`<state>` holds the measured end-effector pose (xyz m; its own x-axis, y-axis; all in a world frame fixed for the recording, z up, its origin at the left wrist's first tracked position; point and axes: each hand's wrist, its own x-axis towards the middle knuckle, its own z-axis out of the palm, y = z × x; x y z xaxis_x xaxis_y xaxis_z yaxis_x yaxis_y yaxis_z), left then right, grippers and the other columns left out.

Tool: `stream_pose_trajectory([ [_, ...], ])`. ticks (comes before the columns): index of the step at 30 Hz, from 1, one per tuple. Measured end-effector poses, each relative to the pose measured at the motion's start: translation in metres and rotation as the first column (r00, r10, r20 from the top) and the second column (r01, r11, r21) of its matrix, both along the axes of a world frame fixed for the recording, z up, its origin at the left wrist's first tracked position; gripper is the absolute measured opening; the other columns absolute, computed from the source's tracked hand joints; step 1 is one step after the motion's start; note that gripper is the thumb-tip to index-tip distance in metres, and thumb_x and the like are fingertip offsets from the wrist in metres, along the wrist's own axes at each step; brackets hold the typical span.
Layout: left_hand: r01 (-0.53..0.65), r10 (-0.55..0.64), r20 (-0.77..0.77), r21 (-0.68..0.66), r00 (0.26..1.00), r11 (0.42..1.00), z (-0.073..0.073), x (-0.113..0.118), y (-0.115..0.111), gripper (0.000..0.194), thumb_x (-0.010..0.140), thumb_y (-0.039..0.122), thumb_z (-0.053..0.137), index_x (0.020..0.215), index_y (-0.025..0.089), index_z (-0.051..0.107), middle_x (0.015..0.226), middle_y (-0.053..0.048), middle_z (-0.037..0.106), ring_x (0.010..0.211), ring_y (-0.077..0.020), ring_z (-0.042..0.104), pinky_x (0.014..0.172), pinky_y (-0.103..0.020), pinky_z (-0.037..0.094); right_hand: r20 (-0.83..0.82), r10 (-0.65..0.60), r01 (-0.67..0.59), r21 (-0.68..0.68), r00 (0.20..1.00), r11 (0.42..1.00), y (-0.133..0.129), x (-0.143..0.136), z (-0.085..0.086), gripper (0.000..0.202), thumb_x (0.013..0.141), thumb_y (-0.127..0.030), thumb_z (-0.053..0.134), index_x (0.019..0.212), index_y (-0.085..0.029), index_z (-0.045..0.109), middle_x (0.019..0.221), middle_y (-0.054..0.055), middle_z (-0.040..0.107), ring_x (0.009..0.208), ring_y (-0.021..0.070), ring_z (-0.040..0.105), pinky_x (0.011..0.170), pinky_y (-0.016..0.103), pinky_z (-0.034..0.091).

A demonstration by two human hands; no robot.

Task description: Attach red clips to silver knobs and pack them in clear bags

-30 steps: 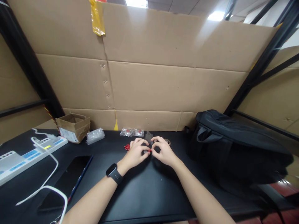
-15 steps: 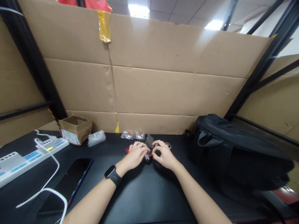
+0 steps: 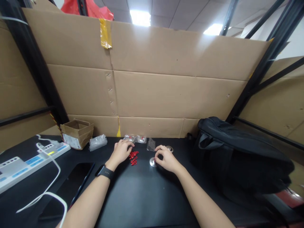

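Note:
My right hand has its thumb and index finger closed at the edge of a small silver disc, where a bit of red shows. Over the table to the left, my left hand is open with its fingers bent and nothing visible in them. Its fingertips hover close to a small pile of red cords. Another round metal piece lies just behind my right hand. Between the hands, further back, rests a small clear bag. Two clear packets, the right one with a disc inside, lie against the cardboard.
An open cardboard box and clear plastic wrap stand at the back left. A power strip, white cable and dark tablet lie at the left. A black bag fills the right side.
My left hand has moved left, away from the disc and my right hand, uncovering the red cords. My right hand stays at the disc, which now lies more fully in view.

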<state>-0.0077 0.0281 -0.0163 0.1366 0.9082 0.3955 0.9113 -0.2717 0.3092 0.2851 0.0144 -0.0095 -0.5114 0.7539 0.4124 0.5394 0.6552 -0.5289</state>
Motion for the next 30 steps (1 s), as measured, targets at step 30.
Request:
stream_pose_trajectory([
  [30,0.189,-0.198,0.113,0.082,0.974,0.979,0.005,0.053,-0.023,0.028,0.1,0.037,0.041,0.108,0.031,0.066,0.134,-0.003,0.057,0.124,-0.0239,0.046,0.097,-0.042,0.035,-0.115,-0.054,0.052,-0.013,0.992,0.999,0.015,-0.002,-0.01,0.03,0.098,-0.031,0.046,0.117,-0.026,0.069,0.121,0.005,0.07,0.116,0.0213,0.058,0.103,0.04,0.042],
])
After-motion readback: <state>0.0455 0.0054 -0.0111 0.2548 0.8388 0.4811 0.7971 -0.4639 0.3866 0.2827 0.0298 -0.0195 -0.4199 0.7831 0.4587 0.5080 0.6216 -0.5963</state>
